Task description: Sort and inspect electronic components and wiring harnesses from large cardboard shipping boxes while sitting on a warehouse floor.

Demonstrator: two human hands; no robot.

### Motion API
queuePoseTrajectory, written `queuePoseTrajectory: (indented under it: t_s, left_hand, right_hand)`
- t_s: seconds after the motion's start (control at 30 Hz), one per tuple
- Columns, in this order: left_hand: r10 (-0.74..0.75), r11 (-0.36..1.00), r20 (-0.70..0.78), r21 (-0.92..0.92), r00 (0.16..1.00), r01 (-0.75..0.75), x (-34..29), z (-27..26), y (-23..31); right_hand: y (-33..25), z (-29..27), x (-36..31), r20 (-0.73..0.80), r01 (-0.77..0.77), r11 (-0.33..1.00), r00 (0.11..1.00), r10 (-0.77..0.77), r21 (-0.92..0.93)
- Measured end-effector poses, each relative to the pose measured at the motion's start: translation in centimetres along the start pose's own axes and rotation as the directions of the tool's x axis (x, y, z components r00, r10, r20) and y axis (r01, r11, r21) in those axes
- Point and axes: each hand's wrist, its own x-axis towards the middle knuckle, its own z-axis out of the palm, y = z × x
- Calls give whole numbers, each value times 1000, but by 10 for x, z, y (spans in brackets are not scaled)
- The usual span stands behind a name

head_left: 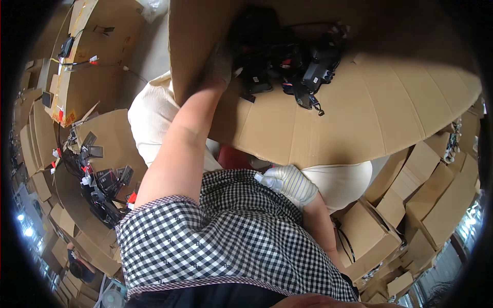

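Note:
My left arm reaches down into a large cardboard box [323,138]. My left hand [221,64], in a dark-looking glove, lies in shadow at the box's left wall, beside a heap of black electronic parts with cables [272,56]. Its fingers are too dark to read. Nearer the front of that heap lies a black rectangular module [314,77] with a small white label. At my waist, my right hand [295,186] wears a white striped glove. The fingers are curled against my checked apron [231,231], and a small whitish, partly clear thing [269,180] shows at their tips.
On the left, an open carton [113,128] holds black devices with tangled cables and red and white connectors. A taller carton [97,77] stands behind it. More cartons [362,231] are stacked at the right. Another person [81,264] is far off at lower left.

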Motion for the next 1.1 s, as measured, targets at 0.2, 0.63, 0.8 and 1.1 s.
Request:
queuePoseTrajectory:
  t_s: [0.2, 0.63, 0.8, 1.1]
  left_hand:
    - [-433, 649, 163, -626, 887, 432, -53, -6, 28]
    - [208, 484, 14, -870, 978, -91, -275, -201, 4]
    - [489, 128, 26, -991, 872, -42, -287, -196, -6]
    - [347, 93, -128, -981, 929, -170, -267, -195, -6]
  right_hand:
    - [-15, 6, 2, 72, 156, 968, 987, -145, -195]
    - [4, -7, -5, 51, 321, 805, 938, -342, -499]
    - [8, -4, -10, -6, 308, 805, 933, -360, -508]
    - [-7, 0, -37, -306, 278, 959, 910, -281, -53]
